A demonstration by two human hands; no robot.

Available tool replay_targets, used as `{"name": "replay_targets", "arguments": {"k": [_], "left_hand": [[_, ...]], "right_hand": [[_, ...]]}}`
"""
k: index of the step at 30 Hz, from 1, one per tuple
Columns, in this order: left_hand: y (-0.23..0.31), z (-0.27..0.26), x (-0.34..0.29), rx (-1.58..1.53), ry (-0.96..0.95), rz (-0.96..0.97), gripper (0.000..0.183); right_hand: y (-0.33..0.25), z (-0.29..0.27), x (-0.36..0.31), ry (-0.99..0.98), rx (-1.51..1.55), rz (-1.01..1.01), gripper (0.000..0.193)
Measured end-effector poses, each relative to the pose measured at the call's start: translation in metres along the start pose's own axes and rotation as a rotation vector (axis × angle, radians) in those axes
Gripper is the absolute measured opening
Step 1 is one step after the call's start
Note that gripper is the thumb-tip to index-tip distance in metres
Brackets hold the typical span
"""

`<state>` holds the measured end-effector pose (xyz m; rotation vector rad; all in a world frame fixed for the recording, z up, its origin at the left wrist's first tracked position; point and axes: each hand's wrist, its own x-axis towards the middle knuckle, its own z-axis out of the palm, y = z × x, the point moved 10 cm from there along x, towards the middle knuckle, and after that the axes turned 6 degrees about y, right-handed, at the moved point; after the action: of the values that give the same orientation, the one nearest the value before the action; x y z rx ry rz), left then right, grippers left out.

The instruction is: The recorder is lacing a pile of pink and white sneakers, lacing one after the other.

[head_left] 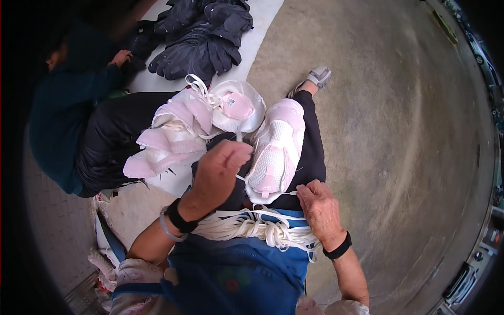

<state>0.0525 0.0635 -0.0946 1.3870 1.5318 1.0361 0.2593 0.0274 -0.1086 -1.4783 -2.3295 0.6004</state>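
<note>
A pink and white shoe upper (275, 149) lies lengthwise on my right thigh, its mesh side up. My right hand (318, 210) is closed beside its near end, fingertips pinching a white shoelace (287, 193) that runs to the upper. On the other side, my left hand (218, 168) is raised with its fingers closed. White lace shows just above and beside these fingers, though the grip itself is partly hidden. Across my lap, on a blue apron (236, 273), rests a bundle of loose white laces (257, 229).
Several pink and white uppers (178, 131) are piled at my left, a laced one (236, 105) beyond them. Black gloves (202, 42) are heaped on a white table (262, 26). A person in dark clothes (73, 115) sits at the left. Concrete floor (399, 157) stretches right.
</note>
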Motion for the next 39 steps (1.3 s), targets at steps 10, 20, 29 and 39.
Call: {"name": "replay_targets", "arguments": {"k": [10,20,29,39], "left_hand": [[0.021,0.012,0.023,0.213,0.037,0.312,0.012],[0.019,0.051,0.031,0.462,-0.172,0.416,0.011],[0.025,0.058,0.035,0.512,-0.196,0.503,0.008],[0.027,0.056,0.028,0.552,-0.200,0.522,0.010]], "right_hand": [[0.014,-0.014,0.048,0.101,0.563,0.357,0.015],[0.001,-0.005,0.079,0.191,0.278,0.136,0.009],[-0.004,-0.007,0.082,0.179,0.186,0.061,0.011],[-0.013,-0.002,0.085,0.152,0.169,-0.002,0.012]]}}
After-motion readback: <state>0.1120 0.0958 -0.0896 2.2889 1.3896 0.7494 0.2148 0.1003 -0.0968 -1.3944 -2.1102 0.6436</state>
